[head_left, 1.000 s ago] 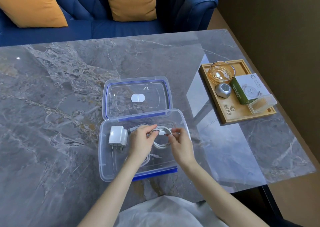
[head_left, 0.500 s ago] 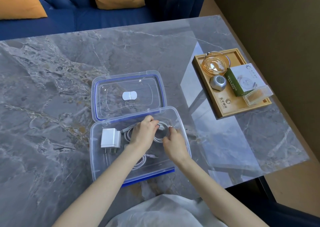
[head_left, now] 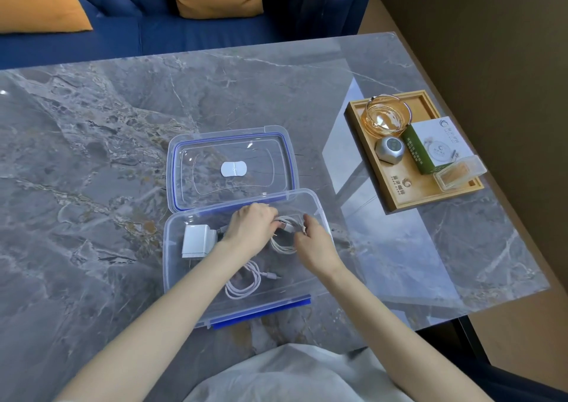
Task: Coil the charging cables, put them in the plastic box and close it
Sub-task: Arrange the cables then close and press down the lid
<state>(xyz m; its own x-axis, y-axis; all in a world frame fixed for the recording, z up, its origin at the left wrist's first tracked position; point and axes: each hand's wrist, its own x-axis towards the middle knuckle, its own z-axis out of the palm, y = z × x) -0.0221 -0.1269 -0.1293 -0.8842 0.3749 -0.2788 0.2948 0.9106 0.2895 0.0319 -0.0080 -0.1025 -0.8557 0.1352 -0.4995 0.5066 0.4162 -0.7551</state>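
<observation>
A clear plastic box (head_left: 172,266) with blue seals stands open on the marble table, its lid (head_left: 276,162) folded flat behind it. Inside lie a white charger plug (head_left: 196,240) at the left and a coiled white cable (head_left: 242,283) near the front. Both my hands are down in the box's far right part. My left hand (head_left: 249,228) and my right hand (head_left: 313,243) pinch a second coiled white cable (head_left: 284,246) between them; its plug end shows at my left fingertips.
A wooden tray (head_left: 396,195) at the right holds a glass bowl (head_left: 388,115), a small silver gadget (head_left: 388,151), a green-and-white carton (head_left: 436,145) and a clear toothpick box (head_left: 459,172). A blue sofa with orange cushions stands behind the table. The table's right edge is near the tray.
My hands have lowered the second cable deeper into the box's right side and kept hold of it. The camera has shifted slightly.
</observation>
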